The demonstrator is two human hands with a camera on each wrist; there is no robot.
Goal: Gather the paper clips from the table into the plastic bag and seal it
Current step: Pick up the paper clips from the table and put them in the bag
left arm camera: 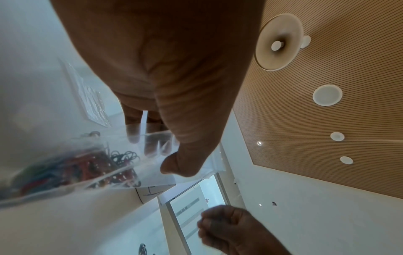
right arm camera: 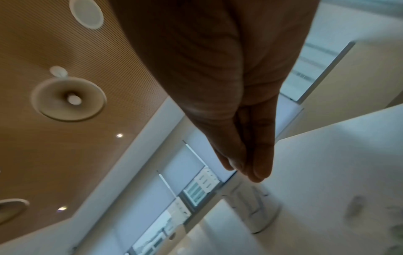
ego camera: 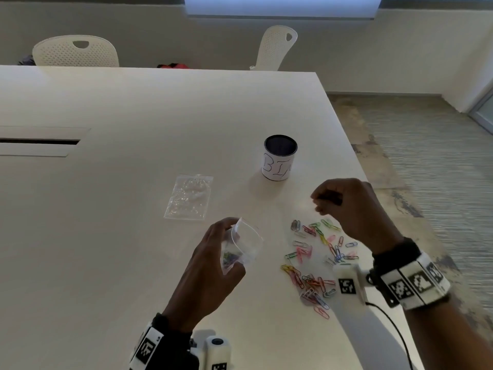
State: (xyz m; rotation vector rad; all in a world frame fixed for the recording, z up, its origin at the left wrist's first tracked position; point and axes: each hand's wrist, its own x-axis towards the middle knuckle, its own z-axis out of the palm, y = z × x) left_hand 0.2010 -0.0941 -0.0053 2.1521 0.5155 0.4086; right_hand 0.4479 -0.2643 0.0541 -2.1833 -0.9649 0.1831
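My left hand [ego camera: 226, 249] holds a small clear plastic bag [ego camera: 246, 243] up off the white table [ego camera: 106, 209], its mouth open toward the right. In the left wrist view the thumb [left arm camera: 181, 165] pinches the bag [left arm camera: 152, 174], and several coloured clips [left arm camera: 76, 170] lie inside. Several loose coloured paper clips [ego camera: 314, 257] are scattered on the table to the right. My right hand [ego camera: 320, 202] hovers above the far end of that pile, fingers curled and pinched together [right arm camera: 246, 165]. No clip shows between them.
A second clear bag [ego camera: 189, 197] lies flat beyond my left hand. A white cup with a dark rim [ego camera: 280, 157], with writing on it, stands behind the clips. The table's right edge runs close by my right wrist. Two white chairs stand at the far side.
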